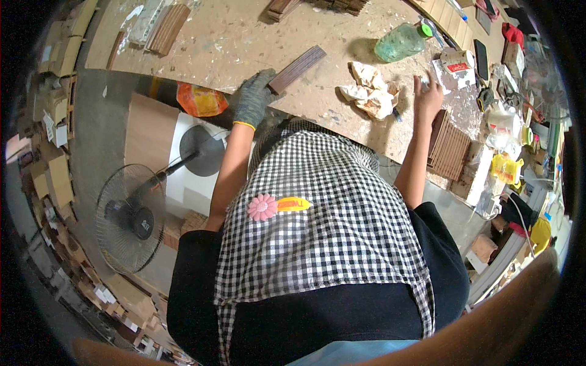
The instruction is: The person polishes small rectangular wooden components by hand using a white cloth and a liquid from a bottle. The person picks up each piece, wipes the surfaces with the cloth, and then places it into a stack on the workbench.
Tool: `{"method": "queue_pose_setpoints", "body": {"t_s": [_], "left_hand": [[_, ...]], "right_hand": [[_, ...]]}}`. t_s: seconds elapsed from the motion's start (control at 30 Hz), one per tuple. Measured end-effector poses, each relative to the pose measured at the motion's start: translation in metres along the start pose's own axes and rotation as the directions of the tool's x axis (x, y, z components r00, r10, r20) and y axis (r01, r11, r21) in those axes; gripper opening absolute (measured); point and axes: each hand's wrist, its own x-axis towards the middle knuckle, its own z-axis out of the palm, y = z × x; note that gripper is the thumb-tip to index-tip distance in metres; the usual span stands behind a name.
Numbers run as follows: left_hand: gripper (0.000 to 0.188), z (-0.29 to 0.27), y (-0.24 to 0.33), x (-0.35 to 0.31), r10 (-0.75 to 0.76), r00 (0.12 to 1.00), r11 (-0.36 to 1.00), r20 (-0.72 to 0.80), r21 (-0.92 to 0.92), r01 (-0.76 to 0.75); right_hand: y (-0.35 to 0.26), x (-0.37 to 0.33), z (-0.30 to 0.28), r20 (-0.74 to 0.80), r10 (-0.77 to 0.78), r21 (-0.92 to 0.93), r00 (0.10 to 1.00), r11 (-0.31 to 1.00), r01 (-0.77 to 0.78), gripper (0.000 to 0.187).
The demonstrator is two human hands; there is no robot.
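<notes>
My left hand [254, 97], in a grey knitted glove with a yellow cuff, is at the near edge of the worktable [226, 49]. It grips the near end of a short dark brown wooden strip [298, 69], which slants away to the right. My right hand [429, 97] is bare and holds nothing that I can see, with thumb and forefinger apart. It is over the table's right side, just short of a white tub [458, 61] on a stained sheet. Crumpled cream paper or cloth [371, 91] lies to its left.
A greenish bottle [400, 43] with a bright green cap lies beyond the crumpled material. Brown strips are stacked [448, 145] by my right forearm; more strips [169, 29] lie far left. A black phone [481, 59] is at the right. A floor fan [137, 216] stands left of me.
</notes>
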Motion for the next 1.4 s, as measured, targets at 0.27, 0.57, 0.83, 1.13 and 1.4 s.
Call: {"method": "queue_pose_setpoints", "body": {"t_s": [0.27, 0.57, 0.83, 1.13, 1.4], "left_hand": [[0.050, 0.096, 0.014, -0.019, 0.131, 0.983, -0.141, 0.129, 0.984, -0.111], [0.032, 0.092, 0.001, -0.044, -0.008, 0.511, 0.047, 0.859, 0.511, -0.858], [0.029, 0.091, 0.101, -0.105, -0.087, 0.664, 0.663, 0.743, 0.540, -0.518], [0.070, 0.141, 0.151, 0.056, 0.545, 0.811, 0.113, 0.214, 0.939, -0.324], [0.075, 0.140, 0.141, 0.171, 0.545, 0.781, -0.165, 0.305, 0.952, -0.257]], "right_hand": [[-0.074, -0.088, 0.023, 0.266, -0.612, 0.297, 0.745, 0.787, 0.541, 0.026], [-0.195, -0.043, -0.072, -0.073, -0.686, 0.736, 0.724, 0.452, 0.503, 0.024], [-0.098, 0.049, -0.019, -0.230, -0.438, 0.603, 0.869, 0.637, 0.481, 0.040], [-0.142, -0.032, -0.056, 0.352, -0.598, 0.533, 0.720, 0.760, 0.371, 0.045], [-0.105, -0.027, -0.079, 0.197, -0.551, 0.578, 0.811, 0.733, 0.358, 0.026]]}}
